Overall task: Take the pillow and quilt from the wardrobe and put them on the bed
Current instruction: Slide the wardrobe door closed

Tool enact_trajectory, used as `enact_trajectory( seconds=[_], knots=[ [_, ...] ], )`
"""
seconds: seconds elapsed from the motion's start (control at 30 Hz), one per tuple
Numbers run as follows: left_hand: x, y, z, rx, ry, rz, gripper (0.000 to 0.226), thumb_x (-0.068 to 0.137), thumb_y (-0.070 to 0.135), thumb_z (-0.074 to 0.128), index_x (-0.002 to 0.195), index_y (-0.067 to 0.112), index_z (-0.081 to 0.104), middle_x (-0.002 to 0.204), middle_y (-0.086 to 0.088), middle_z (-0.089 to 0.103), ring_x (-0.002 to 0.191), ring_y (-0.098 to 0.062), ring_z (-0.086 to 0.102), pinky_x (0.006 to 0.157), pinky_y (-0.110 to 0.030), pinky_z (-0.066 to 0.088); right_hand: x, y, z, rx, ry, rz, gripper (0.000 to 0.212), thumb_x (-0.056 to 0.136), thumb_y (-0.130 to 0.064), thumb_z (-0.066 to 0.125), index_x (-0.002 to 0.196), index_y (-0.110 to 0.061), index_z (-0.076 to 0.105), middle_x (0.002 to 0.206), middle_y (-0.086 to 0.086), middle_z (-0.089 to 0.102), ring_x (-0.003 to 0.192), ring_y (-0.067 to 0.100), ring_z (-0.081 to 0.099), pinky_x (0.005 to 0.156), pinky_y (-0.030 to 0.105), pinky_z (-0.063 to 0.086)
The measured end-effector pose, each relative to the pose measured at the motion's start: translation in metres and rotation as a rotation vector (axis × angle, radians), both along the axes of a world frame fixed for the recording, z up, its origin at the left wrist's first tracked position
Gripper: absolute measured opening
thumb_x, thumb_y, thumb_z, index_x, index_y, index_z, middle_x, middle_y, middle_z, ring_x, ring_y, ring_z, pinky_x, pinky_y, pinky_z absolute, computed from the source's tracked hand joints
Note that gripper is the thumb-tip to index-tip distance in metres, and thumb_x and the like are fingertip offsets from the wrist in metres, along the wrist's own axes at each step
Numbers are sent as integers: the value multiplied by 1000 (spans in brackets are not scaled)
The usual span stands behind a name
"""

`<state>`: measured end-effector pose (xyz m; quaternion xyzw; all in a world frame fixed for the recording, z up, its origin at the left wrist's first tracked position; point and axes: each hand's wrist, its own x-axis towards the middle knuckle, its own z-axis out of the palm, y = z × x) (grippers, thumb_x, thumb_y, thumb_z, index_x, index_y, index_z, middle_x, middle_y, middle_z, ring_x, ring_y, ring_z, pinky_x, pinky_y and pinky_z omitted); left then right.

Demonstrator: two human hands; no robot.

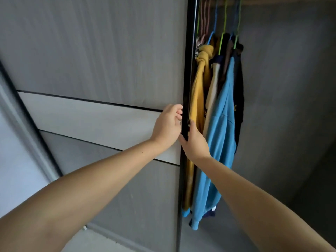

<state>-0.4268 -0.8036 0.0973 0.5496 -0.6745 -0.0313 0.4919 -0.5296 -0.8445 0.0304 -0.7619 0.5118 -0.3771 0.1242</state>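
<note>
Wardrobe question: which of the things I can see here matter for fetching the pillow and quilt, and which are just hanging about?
Part of the job:
- sliding door, its black edge gripped by both hands
- left hand
- right hand
- pillow and quilt: not in view

Just there:
- yellow garment
- blue shirt
- dark garment
- coloured hangers

both bare arms reach forward; left hand and right hand curl their fingers, nearly touching.

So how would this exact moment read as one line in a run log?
stage: opening wardrobe | left hand: on door edge | right hand: gripping same edge | hanging clothes visible | pillow, quilt: not in view
</note>
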Motion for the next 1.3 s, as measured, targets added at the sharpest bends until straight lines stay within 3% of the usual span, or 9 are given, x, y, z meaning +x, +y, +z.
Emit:
enact_trajectory(
  seconds=[0.23,0.37,0.47,0.57,0.63,0.8,0.97,1.13,1.3],
  knots=[
    [-28,6,10,-198,-352,41,57,74,-8,50,129,8,54,130,-13,53,118,-34,50,102,-52,39,-52,11,1,5,52,-93,59,93,-40,46,143,-21,20,138,9,52,106,30,62,74,36,48],
    [-41,-3,28,-188,-671,104,73,83,19,59,147,23,25,157,-10,18,145,-29,15,111,-65,7,-90,19,3,-13,85,-178,63,93,-41,46,145,-24,16,139,2,52,105,26,63,78,37,49],
    [-38,-14,35,-191,-883,134,87,81,35,64,150,27,10,161,-6,1,148,-25,-2,109,-66,-2,-120,27,9,42,43,-198,72,94,-32,49,149,-30,4,147,2,42,97,26,64,74,34,49],
    [-29,-18,37,-194,-922,172,99,76,42,69,150,29,5,160,-7,-4,147,-26,-6,108,-66,-5,-143,39,28,70,-101,-224,80,94,-20,51,151,-29,-5,153,7,26,117,28,53,84,37,49],
    [-22,-21,40,-208,-942,212,109,71,48,73,150,29,1,160,-8,-4,147,-27,-5,107,-66,-6,-147,46,49,-125,-114,-328,82,92,-16,53,152,-22,-2,157,9,14,142,29,24,106,43,39],
    [-16,-31,48,-236,-1010,305,133,53,66,75,146,26,-12,159,-9,-4,147,-29,2,105,-69,-1,-127,49,103,-565,159,-434,77,89,-23,60,151,-17,14,159,17,4,147,37,-4,117,50,6],
    [-42,-43,50,-316,-1048,187,138,45,69,75,146,23,-8,154,-8,-13,143,-23,-11,104,-70,-2,-131,23,114,-387,176,-609,80,92,-49,48,151,-28,-2,160,9,-16,145,34,-20,113,62,-7],
    [-84,-53,46,-325,-1018,88,137,58,68,69,138,26,-34,142,-3,-47,132,-21,-41,97,-65,-27,-173,21,89,-277,22,-718,82,90,-56,45,146,-41,-13,157,-5,-26,143,26,-29,108,71,-4],
    [-125,-51,46,-347,-1002,25,135,60,67,68,137,24,-34,139,-4,-51,139,-24,-34,95,-65,-27,-209,30,77,-207,-122,-729,89,87,-57,51,144,-46,-17,154,-13,-29,142,23,-29,107,72,-2]
  ],
)
